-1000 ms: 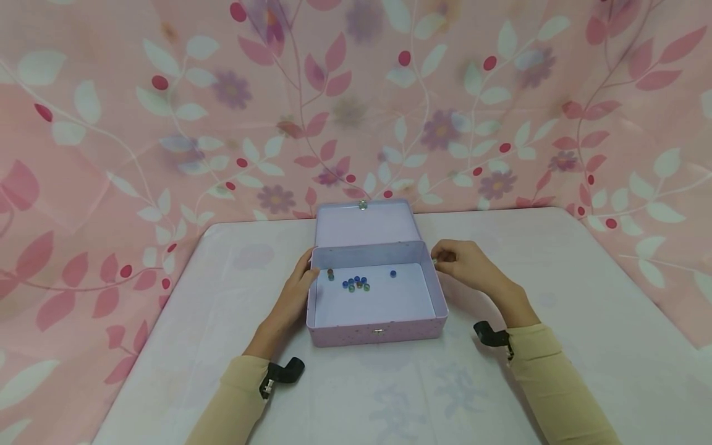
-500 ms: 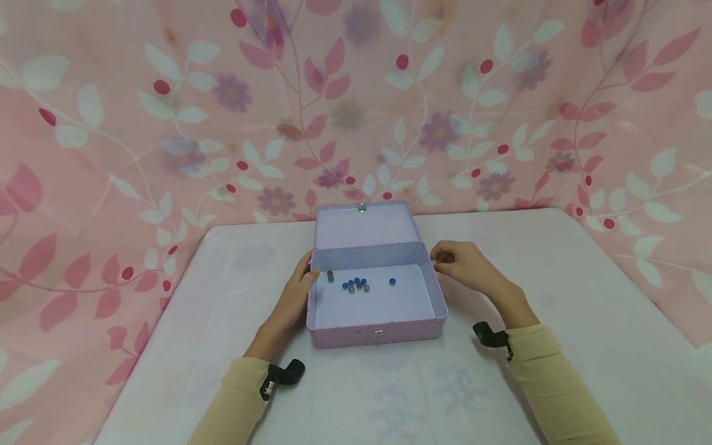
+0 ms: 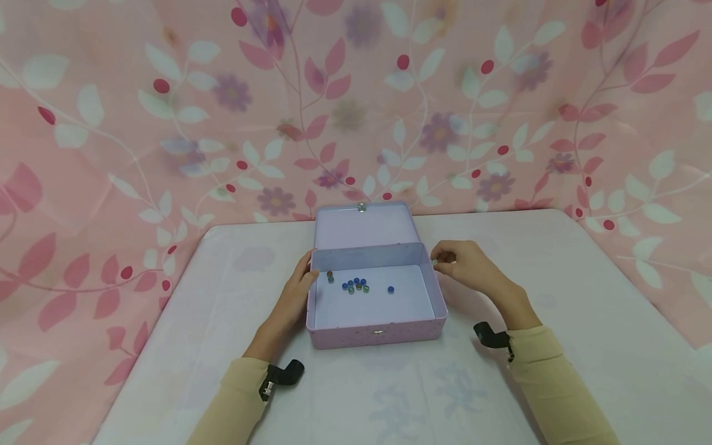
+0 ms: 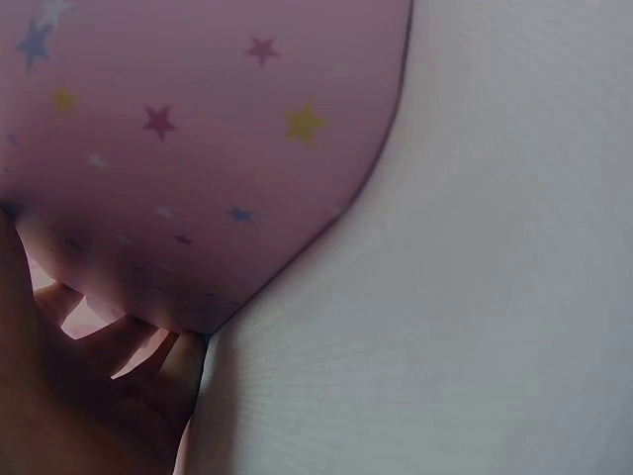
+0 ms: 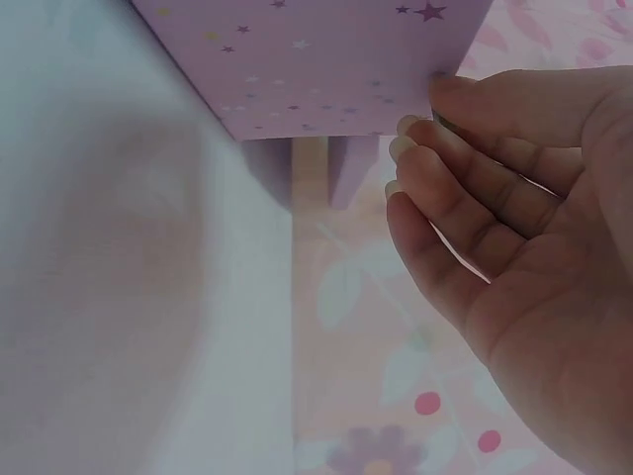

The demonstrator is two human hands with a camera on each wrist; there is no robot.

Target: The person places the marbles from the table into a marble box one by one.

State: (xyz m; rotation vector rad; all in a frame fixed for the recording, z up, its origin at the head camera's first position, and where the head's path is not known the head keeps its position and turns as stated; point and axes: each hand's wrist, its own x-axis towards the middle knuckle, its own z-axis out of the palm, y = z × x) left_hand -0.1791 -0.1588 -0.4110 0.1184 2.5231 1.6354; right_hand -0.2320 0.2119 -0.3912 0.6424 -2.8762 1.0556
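A pink-lilac tin box (image 3: 379,335) with printed stars stands on the table, its lid (image 3: 367,225) tipped back behind it. Several blue, green and brown marbles (image 3: 358,282) lie clustered on its floor. A pair of marbles (image 3: 330,277) rests near the left wall, and a lone blue marble (image 3: 391,289) lies right of the cluster. My left hand (image 3: 292,296) grips the left side, thumb over the rim, fingers against the outer wall. Beside the right wall, my right hand (image 3: 467,266) pinches a small pale greenish marble (image 3: 434,262), mostly hidden by thumb and fingertips.
A pale cloth covers the table (image 3: 545,296), which has rounded far corners. Behind it hangs a pink floral curtain (image 3: 356,105). A small metal clasp (image 3: 379,332) sits on the box's front. Each wrist wears a black camera mount (image 3: 492,334).
The lone blue marble has rolled from near the back wall toward the front of the box. Both hands stay where they were.
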